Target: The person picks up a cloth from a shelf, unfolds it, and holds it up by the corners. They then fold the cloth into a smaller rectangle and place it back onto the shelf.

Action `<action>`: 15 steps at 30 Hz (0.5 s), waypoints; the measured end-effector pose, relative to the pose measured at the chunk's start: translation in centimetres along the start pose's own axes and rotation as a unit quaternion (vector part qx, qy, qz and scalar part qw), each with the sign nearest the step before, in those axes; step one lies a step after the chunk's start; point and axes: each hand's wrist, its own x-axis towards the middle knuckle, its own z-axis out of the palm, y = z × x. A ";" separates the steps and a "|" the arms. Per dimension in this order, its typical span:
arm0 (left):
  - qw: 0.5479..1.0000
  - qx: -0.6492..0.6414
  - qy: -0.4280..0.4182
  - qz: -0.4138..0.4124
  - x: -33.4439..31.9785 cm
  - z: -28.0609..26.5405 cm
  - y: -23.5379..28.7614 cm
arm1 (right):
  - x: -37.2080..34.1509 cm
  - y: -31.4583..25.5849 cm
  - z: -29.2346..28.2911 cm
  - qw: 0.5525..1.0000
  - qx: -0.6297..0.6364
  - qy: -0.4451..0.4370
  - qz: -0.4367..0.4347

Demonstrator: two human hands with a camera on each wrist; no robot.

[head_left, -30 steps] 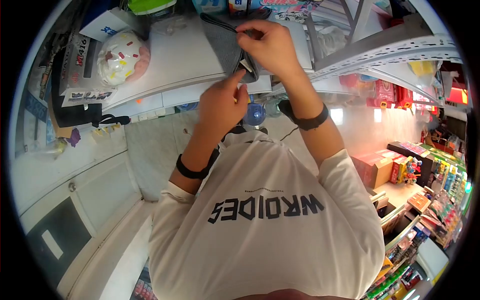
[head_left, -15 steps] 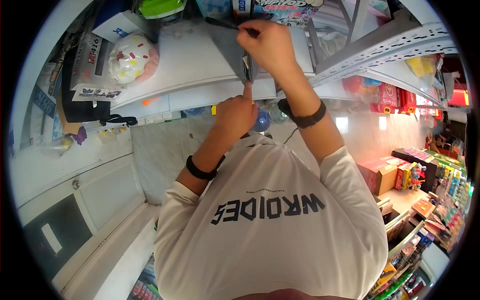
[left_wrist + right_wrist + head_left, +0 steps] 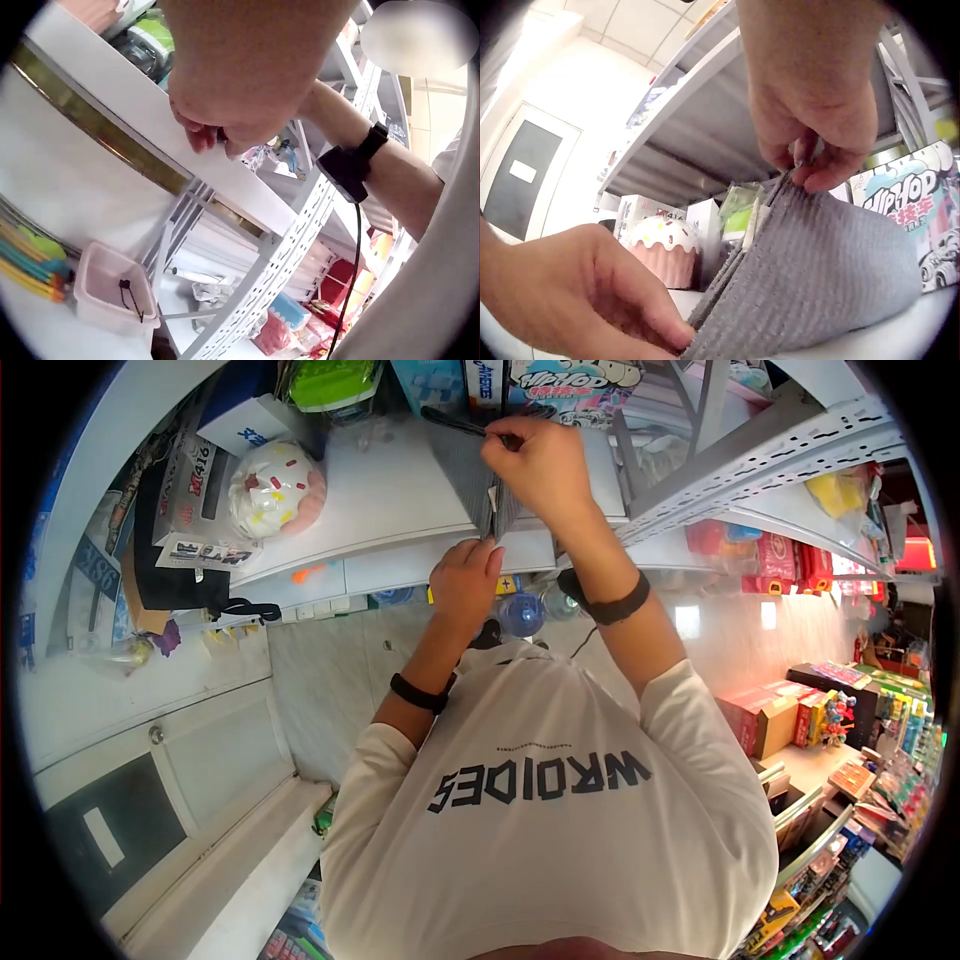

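Note:
A folded grey ribbed cloth (image 3: 817,270) stands on the white shelf, with a pale tag (image 3: 492,497) between its layers. My right hand (image 3: 545,465) pinches the cloth's upper edge between thumb and fingers, as the right wrist view shows close up. At the lower corner, near the shelf's front edge, my left hand (image 3: 467,580) holds the cloth with thumb and fingertips. The left thumb (image 3: 664,319) lies against the fold, while the other left fingers are partly hidden. In the left wrist view, the left hand (image 3: 232,97) covers most of its own work.
Left of the cloth sits a cupcake-shaped toy (image 3: 275,490) in clear wrap, beside boxed goods. Behind is a HIPHOP box (image 3: 575,385). A perforated metal shelf post (image 3: 750,450) rises to the right. Below the shelf are a blue round object (image 3: 521,615) and a pink bin (image 3: 116,289).
The left hand drew back from pointing at the lower fold, then came to the cloth's lower corner with its fingers together. The right hand keeps its pinch; the cloth looks narrower and more upright.

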 end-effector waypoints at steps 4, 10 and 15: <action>0.997 -0.039 0.070 0.002 -0.1 0.7 -0.5 | 0.1 0.0 -0.1 1.000 -0.008 0.000 0.007; 0.994 -0.055 0.090 0.019 0.3 -1.1 -1.3 | 0.5 0.1 -0.6 1.000 0.001 0.015 0.012; 0.993 -0.068 0.083 0.052 1.3 -2.9 -1.3 | 1.0 -0.6 -1.3 1.000 0.010 0.017 0.021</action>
